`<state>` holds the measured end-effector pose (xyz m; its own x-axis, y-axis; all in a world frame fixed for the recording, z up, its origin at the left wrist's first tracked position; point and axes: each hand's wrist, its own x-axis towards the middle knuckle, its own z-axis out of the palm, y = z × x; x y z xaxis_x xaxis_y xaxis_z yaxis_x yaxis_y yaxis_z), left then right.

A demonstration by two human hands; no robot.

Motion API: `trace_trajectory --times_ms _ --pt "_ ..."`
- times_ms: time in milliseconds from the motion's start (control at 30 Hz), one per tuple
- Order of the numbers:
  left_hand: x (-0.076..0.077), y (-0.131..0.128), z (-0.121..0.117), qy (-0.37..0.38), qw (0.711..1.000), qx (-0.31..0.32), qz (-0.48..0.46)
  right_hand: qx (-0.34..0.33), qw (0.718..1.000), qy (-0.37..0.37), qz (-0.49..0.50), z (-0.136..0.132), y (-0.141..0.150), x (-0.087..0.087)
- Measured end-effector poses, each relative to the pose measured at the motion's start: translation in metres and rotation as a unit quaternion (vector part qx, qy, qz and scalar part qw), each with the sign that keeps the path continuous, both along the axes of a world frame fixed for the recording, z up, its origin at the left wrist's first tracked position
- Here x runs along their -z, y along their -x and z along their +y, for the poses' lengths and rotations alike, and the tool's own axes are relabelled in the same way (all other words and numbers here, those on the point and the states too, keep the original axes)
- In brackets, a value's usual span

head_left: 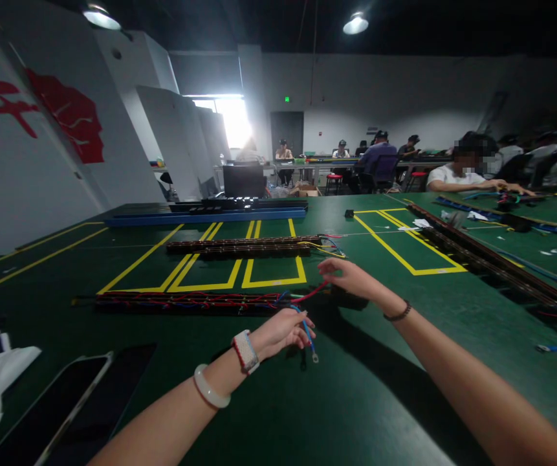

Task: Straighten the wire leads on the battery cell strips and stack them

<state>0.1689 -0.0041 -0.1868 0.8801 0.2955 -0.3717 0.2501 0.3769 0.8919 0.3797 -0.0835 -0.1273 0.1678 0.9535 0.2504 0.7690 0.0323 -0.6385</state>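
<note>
A long black strip [185,304] with red and blue wires running along it lies across the green table in front of me. At its right end my left hand [283,333] is loosely closed around a blue wire [307,331]. That wire ends in a metal ring terminal hanging below the fingers. Farther right and slightly higher, my right hand [349,279] pinches a red wire [310,294] drawn out from the same end. Its tip is hidden by the fingers. A dark ring terminal [303,364] shows just below my left hand.
Beyond lies another wired strip bundle [239,247], across yellow tape outlines [273,283]. Blue and black rails [205,215] lie at the back. More strips [496,259] run along the right, near a co-worker [467,168]. A phone-like slab [59,401] lies front left.
</note>
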Motion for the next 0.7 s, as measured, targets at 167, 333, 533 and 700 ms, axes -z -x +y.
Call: trace_trajectory --times_ms 167,333,533,700 --pt "-0.003 0.001 0.000 0.042 0.999 -0.001 -0.014 -0.082 0.976 0.127 -0.154 -0.005 -0.017 0.009" --pt "-0.009 0.003 -0.005 0.099 0.995 -0.013 -0.026 -0.069 0.952 0.129 -0.270 -0.004 -0.007 0.016" --pt "-0.011 0.001 -0.010 0.130 0.990 -0.042 -0.031 -0.108 0.943 0.126 -0.289 -0.003 0.003 0.009" --pt "-0.004 -0.002 -0.013 0.137 0.986 -0.083 -0.039 -0.105 0.939 0.116 -0.305 -0.009 0.022 0.005"
